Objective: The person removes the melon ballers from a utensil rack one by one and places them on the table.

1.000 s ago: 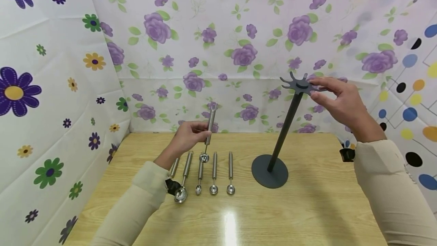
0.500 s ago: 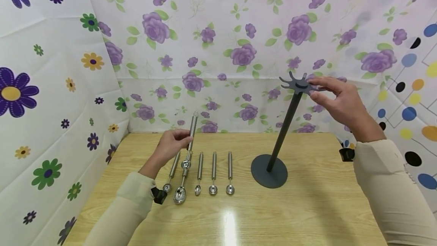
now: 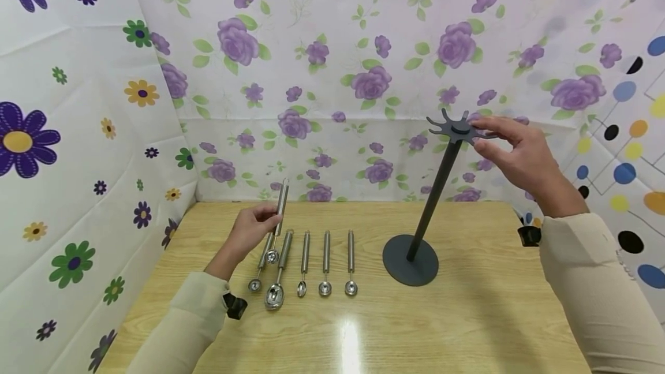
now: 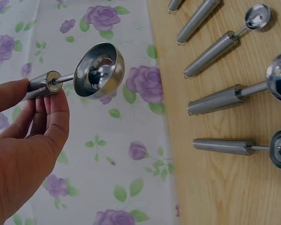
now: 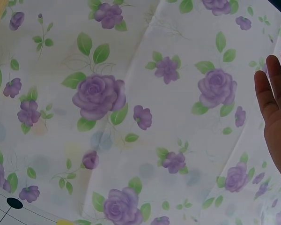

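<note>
My left hand (image 3: 253,228) pinches the steel handle of a melon baller (image 4: 100,70), raised above the left end of a row of steel scoops. Its handle points up and its round bowl hangs down. Just below it in the head view lies the leftmost scoop (image 3: 254,285), beside a larger oval scoop (image 3: 275,296). On the right, my right hand (image 3: 525,157) holds the hooked top of a dark utensil stand (image 3: 436,195) between thumb and fingers. In the right wrist view, only part of the right hand (image 5: 278,112) shows at the edge.
To the right of the oval scoop lie a small oval scoop (image 3: 302,288) and two round scoops, the nearest to the stand being one round scoop (image 3: 351,288). All rest on the wooden table (image 3: 426,328). A flowered cloth (image 3: 312,85) hangs behind the table.
My left hand has carried the melon baller left and slightly down, from over the small oval scoop to over the leftmost scoop. My right hand stays at the stand's top.
</note>
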`<control>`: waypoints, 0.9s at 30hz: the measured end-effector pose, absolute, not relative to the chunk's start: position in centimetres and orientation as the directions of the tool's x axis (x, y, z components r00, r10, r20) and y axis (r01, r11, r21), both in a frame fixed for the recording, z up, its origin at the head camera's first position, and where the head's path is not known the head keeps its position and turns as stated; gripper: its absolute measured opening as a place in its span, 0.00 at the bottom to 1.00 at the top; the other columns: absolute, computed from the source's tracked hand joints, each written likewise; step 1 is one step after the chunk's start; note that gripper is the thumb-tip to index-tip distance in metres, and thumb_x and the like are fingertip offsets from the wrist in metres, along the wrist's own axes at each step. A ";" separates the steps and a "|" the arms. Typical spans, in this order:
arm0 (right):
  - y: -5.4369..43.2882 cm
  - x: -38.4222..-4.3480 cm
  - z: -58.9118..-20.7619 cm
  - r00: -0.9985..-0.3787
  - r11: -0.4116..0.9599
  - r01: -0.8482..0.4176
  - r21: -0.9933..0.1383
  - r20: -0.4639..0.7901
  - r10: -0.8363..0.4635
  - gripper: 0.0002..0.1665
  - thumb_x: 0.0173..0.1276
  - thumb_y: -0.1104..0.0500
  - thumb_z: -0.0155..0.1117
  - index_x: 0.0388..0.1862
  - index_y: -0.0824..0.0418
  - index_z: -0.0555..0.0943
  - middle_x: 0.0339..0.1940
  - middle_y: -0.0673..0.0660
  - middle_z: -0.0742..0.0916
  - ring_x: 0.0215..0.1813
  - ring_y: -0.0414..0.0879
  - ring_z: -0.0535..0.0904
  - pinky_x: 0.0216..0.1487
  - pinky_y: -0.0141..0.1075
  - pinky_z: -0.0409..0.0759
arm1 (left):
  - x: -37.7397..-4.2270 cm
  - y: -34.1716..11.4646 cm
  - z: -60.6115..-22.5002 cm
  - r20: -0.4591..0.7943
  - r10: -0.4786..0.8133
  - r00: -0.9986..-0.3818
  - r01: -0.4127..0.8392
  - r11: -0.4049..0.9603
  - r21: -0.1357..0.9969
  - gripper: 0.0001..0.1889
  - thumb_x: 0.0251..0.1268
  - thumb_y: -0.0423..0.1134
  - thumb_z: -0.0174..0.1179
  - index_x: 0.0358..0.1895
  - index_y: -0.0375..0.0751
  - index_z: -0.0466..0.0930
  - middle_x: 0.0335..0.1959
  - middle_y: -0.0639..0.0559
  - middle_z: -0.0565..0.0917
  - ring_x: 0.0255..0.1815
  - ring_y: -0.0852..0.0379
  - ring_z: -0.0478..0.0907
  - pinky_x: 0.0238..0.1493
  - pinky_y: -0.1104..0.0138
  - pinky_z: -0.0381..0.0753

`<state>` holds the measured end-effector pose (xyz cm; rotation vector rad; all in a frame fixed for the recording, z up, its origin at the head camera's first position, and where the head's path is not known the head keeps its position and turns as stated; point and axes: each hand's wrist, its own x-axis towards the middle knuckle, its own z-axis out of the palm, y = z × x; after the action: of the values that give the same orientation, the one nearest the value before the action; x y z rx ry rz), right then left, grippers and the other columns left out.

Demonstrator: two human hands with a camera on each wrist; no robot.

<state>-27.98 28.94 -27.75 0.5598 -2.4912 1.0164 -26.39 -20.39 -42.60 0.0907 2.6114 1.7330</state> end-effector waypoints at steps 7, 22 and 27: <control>29.0 -28.1 -27.9 -0.826 0.656 -0.516 -0.550 0.523 -0.210 0.26 0.73 0.55 0.65 0.68 0.57 0.77 0.67 0.55 0.79 0.56 0.30 0.73 0.50 0.20 0.68 | -26.3 -21.2 -44.1 -0.019 0.008 -1.000 -0.014 0.370 0.929 0.19 0.74 0.32 0.59 0.61 0.23 0.76 0.47 0.37 0.82 0.51 0.39 0.80 0.48 0.63 0.85; 28.6 -27.7 -27.7 -0.816 0.626 -0.532 -0.571 0.543 -0.197 0.24 0.73 0.55 0.66 0.67 0.55 0.79 0.60 0.33 0.79 0.53 0.27 0.73 0.56 0.21 0.67 | -26.5 -23.8 -45.9 -0.058 -0.054 -0.997 -0.074 0.363 0.929 0.21 0.74 0.33 0.58 0.63 0.22 0.73 0.51 0.34 0.81 0.44 0.54 0.81 0.47 0.66 0.84; 28.5 -27.7 -27.8 -0.809 0.619 -0.540 -0.570 0.553 -0.197 0.24 0.73 0.56 0.66 0.66 0.56 0.80 0.58 0.30 0.79 0.53 0.29 0.74 0.56 0.20 0.67 | -26.5 -24.5 -46.8 -0.083 -0.086 -0.993 -0.108 0.349 0.931 0.21 0.74 0.32 0.59 0.63 0.21 0.73 0.50 0.35 0.82 0.42 0.57 0.81 0.44 0.70 0.84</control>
<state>-27.74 28.48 -27.75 0.5838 -2.4036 1.0523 -26.51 -24.52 -46.81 -0.1845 2.5641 1.7709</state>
